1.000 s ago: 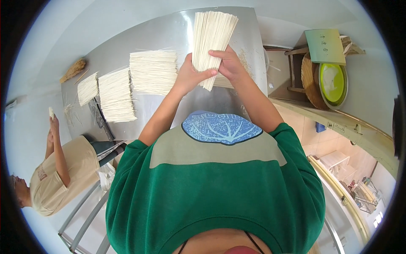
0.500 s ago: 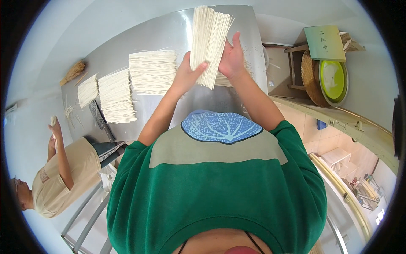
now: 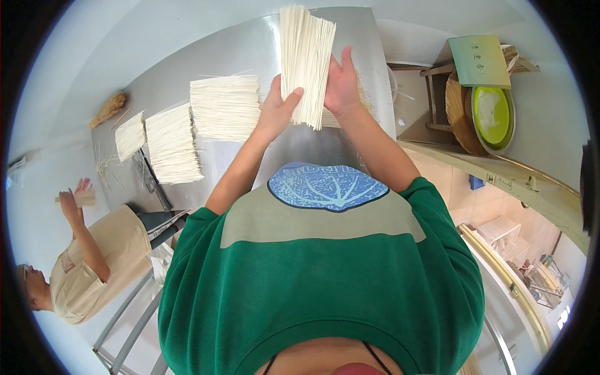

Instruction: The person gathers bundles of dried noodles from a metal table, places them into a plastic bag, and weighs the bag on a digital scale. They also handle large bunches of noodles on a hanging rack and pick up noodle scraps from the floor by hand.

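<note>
A thick bundle of thin pale sticks [image 3: 306, 69] stands tilted above the metal table, its ends roughly level. My left hand [image 3: 275, 114] is closed on its lower left side, the thumb pressed across the front. At the bundle's right edge lies my right hand [image 3: 341, 90], palm showing and thumb stretched away; its other fingers are partly hidden by the sticks. Below the right hand, more sticks [image 3: 331, 120] lie on the table, mostly covered. To the left rest a large stack of sticks [image 3: 225, 107], a second stack [image 3: 174, 144] and a smaller one [image 3: 130, 135].
Loose sticks litter the metal table [image 3: 300, 147]. A brush-like straw bundle [image 3: 108, 109] lies at its far left corner. Beyond the right edge stand a wooden stool [image 3: 431, 94] and a green basin [image 3: 490, 119]. At left, a person [image 3: 103, 256] handles sticks.
The bundle has shifted slightly left and become more upright, its right-hand sticks less fanned out. My left thumb has moved a little left. The co-worker's hands have turned their sticks sideways.
</note>
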Tool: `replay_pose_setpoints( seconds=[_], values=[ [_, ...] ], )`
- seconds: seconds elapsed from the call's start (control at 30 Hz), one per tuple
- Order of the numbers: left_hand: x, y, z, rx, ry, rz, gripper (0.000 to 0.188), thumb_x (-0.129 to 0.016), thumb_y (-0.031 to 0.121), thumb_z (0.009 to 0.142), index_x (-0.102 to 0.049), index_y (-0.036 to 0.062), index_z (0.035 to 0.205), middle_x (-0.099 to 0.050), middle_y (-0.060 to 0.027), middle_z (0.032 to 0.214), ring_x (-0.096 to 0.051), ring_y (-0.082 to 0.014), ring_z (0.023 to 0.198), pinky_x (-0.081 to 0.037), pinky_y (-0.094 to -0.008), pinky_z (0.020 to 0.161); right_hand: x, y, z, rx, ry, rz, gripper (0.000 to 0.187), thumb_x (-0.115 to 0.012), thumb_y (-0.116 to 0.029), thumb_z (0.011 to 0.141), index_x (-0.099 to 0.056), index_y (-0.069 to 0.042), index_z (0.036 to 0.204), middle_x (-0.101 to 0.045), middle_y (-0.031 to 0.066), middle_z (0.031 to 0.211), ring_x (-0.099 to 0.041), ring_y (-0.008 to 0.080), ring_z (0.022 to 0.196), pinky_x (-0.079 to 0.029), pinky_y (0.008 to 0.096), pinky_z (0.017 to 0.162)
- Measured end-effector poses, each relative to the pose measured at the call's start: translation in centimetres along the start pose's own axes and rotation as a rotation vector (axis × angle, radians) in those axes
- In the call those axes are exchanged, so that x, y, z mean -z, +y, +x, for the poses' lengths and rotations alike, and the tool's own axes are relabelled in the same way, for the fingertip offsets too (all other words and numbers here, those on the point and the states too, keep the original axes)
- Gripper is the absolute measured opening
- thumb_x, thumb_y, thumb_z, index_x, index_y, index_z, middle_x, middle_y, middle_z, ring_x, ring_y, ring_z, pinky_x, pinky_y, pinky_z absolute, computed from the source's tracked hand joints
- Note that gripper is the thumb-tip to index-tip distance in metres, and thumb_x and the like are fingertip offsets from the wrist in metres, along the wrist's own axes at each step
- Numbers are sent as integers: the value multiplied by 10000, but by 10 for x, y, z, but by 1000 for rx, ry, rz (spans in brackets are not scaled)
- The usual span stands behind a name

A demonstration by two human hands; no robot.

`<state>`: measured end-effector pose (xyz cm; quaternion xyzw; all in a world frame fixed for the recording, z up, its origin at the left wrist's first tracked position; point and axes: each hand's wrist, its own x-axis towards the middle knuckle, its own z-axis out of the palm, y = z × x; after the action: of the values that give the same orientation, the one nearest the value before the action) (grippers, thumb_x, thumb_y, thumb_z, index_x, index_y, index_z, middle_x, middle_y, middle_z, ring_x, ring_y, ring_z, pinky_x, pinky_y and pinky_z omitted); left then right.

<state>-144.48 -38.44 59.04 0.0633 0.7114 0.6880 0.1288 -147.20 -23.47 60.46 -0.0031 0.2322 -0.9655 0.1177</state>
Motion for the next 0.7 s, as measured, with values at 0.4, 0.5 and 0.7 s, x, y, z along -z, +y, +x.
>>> replay_pose_setpoints(
  seconds=[0.4,0.5,0.7],
  values=[
    [-5,27,-18,-84,-144,671,933,-685,56,657,-113,50,1395,-377,-232,1294,-450,-377,1141,-393,-387,928,8,18,-1,118,83,-161,639,-445,-506,877,-311,-56,1310,-428,209,1242,-437,295,1148,-377,439,960],
    [-2,34,-17,-21,-211,865,910,-669,49,651,-137,39,1389,-399,-243,1258,-450,-409,1090,-398,-419,903,12,-5,6,-11,65,37,592,-616,-329,830,-355,-28,1268,-521,178,1110,-501,285,1053,-419,431,921],
    [26,20,15,-288,-214,719,867,-726,222,686,-227,41,1371,-397,-212,1278,-415,-345,1174,-349,-382,978,3,-11,25,234,199,-506,381,-692,-27,695,-519,-18,1034,-576,58,835,-588,174,805,-486,321,755]
  ],
)
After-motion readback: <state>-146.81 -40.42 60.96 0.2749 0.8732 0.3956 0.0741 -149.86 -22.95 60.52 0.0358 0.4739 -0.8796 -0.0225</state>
